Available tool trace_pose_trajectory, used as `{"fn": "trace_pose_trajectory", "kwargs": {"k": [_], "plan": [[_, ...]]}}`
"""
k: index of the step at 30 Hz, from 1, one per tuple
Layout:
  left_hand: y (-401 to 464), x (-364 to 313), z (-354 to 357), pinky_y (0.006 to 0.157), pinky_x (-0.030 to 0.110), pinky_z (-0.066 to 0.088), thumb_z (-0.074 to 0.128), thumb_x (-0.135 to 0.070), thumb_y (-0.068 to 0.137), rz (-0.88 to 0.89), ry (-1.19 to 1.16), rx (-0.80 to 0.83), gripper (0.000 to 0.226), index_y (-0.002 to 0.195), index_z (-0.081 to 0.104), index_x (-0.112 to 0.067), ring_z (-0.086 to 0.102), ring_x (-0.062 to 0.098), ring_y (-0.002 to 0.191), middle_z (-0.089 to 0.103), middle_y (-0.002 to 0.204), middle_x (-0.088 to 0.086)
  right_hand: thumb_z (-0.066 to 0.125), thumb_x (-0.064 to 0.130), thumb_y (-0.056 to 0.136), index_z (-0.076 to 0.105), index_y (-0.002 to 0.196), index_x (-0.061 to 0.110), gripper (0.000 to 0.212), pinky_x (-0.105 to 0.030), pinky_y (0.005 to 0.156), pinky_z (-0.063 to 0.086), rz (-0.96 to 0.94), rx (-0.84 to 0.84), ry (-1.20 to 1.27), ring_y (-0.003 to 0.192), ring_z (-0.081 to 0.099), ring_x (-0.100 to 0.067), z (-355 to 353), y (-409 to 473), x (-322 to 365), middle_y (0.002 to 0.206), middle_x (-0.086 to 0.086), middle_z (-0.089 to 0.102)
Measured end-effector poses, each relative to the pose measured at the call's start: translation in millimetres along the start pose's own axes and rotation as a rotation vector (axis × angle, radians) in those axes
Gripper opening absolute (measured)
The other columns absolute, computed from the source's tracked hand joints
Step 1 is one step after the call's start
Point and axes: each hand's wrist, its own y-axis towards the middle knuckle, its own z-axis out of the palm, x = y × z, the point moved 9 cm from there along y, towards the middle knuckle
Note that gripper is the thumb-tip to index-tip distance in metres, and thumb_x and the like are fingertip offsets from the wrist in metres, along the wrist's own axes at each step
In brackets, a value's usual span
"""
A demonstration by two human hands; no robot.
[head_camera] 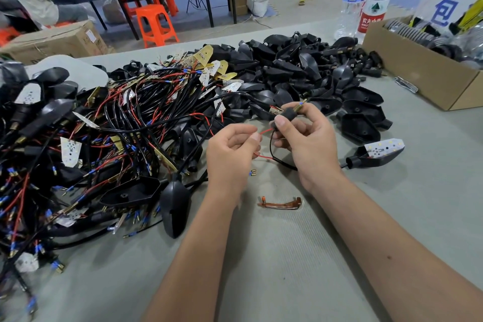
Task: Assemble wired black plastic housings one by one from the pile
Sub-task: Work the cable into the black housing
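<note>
My right hand (305, 138) pinches a small black rubber stem (287, 114) with a brass threaded tip, held above the table. Red and black wires (271, 157) hang from the stem. My left hand (232, 149) pinches the red wire near its end, just left of the stem. A big pile of wired LED boards and cables (117, 125) lies on the left. Empty black plastic housings (300, 73) are heaped behind my hands. One assembled housing with its white LED board (376, 154) lies to the right of my right hand.
A brown curved strip (279, 204) lies on the grey mat between my forearms. An open cardboard box (423, 76) with parts stands at the right rear, two water bottles (366, 0) behind it. A loose black housing (175, 206) lies near my left forearm.
</note>
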Motion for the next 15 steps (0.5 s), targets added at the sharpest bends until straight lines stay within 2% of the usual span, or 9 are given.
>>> {"fn": "trace_pose_trajectory", "kwargs": {"k": [3, 8, 11, 15], "plan": [[0.2, 0.9, -0.9, 0.071, 0.027, 0.060, 0.069, -0.007, 0.095, -0.002, 0.042, -0.030, 0.005, 0.093, 0.074, -0.007, 0.069, 0.012, 0.069, 0.075, 0.083, 0.013, 0.070, 0.005, 0.096, 0.066, 0.107, 0.010, 0.013, -0.030, 0.066, 0.058, -0.003, -0.047, 0.018, 0.068, 0.064, -0.024, -4.0, 0.9, -0.3, 0.085, -0.032, 0.067], [0.2, 0.2, -2.0, 0.063, 0.023, 0.057, 0.070, -0.004, 0.094, 0.034, 0.089, -0.048, 0.009, 0.086, 0.072, -0.006, 0.065, 0.009, 0.061, 0.074, 0.074, 0.011, 0.070, 0.004, 0.096, 0.066, 0.107, 0.010, 0.013, -0.028, 0.065, 0.057, 0.007, -0.068, 0.055, 0.068, 0.065, -0.021, -7.0, 1.2, 0.2, 0.082, -0.019, 0.071], [0.1, -3.2, 1.2, 0.062, 0.020, 0.055, 0.070, -0.004, 0.094, 0.065, 0.082, -0.006, 0.009, 0.087, 0.073, -0.008, 0.065, 0.008, 0.062, 0.074, 0.076, 0.010, 0.071, 0.004, 0.095, 0.067, 0.104, 0.012, 0.012, -0.026, 0.062, 0.056, 0.000, -0.026, 0.035, 0.069, 0.065, -0.019, -1.6, -1.0, 3.0, 0.087, -0.024, 0.073], [-3.3, -9.3, 7.8, 0.062, 0.021, 0.053, 0.072, -0.004, 0.093, 0.135, 0.089, 0.036, 0.013, 0.086, 0.074, -0.014, 0.065, 0.007, 0.063, 0.074, 0.074, 0.003, 0.072, 0.005, 0.094, 0.067, 0.111, 0.007, 0.018, -0.026, 0.059, 0.053, 0.008, 0.039, -0.040, 0.069, 0.065, -0.018, 5.9, -2.6, 2.3, 0.085, -0.027, 0.070]]}}
